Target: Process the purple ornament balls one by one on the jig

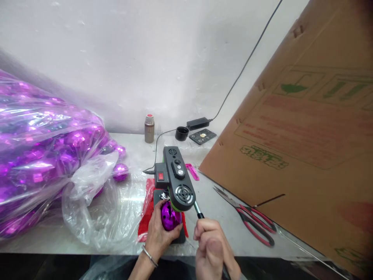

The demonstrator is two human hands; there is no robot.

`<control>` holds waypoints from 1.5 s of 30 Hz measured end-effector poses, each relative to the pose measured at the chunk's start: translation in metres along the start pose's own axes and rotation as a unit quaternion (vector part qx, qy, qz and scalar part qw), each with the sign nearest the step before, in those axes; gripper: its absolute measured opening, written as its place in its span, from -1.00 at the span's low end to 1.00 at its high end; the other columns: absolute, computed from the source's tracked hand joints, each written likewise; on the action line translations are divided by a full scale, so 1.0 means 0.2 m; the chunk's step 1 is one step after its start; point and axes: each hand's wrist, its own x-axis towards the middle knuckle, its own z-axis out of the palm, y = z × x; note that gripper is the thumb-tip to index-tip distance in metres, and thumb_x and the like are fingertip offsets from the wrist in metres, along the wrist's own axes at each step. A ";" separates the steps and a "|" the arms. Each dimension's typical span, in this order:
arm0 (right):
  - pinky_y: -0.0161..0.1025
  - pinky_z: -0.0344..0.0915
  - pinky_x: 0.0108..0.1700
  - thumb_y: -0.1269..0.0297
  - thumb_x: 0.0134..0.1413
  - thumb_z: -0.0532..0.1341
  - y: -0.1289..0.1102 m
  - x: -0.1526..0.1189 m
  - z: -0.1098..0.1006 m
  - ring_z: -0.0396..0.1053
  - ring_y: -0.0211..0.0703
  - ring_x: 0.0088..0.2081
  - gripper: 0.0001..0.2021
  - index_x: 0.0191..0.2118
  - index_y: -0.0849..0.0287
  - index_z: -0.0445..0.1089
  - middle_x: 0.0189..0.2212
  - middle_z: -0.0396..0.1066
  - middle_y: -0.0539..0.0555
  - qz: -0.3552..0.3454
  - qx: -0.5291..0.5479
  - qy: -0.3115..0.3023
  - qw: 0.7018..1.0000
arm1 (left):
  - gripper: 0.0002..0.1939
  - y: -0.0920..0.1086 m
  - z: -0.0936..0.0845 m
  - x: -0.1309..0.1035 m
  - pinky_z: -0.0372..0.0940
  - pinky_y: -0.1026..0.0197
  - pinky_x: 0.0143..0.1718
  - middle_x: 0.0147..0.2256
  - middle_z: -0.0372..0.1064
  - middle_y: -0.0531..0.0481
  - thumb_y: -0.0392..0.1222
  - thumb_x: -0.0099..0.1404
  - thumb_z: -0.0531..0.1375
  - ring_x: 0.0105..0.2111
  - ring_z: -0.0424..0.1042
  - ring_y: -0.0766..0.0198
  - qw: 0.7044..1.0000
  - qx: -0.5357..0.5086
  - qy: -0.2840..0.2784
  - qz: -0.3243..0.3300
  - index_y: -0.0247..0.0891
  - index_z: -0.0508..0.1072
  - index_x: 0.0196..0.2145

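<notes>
My left hand (157, 230), with a bangle at the wrist, curls its fingers and thumb around a shiny purple faceted ball (170, 217). The ball sits under the front end of a small black tabletop machine (177, 175) with round vents, a red switch and green edging. Whether the ball touches the machine's head cannot be made out. My right hand (212, 243) is closed around the black grip of a metal lever (198, 209) on the machine's right side. Beneath the machine's base lies a red sheet (145, 227), partly hidden by my left hand.
On the left bulges a clear plastic bag (96, 217) of purple balls, with a loose ball (120, 172) beside it. Scissors (247, 217) and a large leaning cardboard box (291, 128) stand right. Behind are a bottle (149, 130), black cup (182, 134), power adapter (198, 123) and phone-like slab (203, 137).
</notes>
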 end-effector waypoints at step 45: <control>-0.34 0.23 -0.47 0.30 0.59 0.00 0.05 -0.07 0.11 0.28 -0.32 -0.51 -0.50 -0.53 0.12 0.15 -0.53 0.23 -0.07 -0.025 0.026 0.081 0.996 | -0.20 -0.06 0.06 0.02 0.42 -0.31 0.24 0.13 0.54 -0.36 0.01 0.00 0.39 0.16 0.55 -0.27 1.000 -0.001 0.026 0.016 -0.29 0.37 0.18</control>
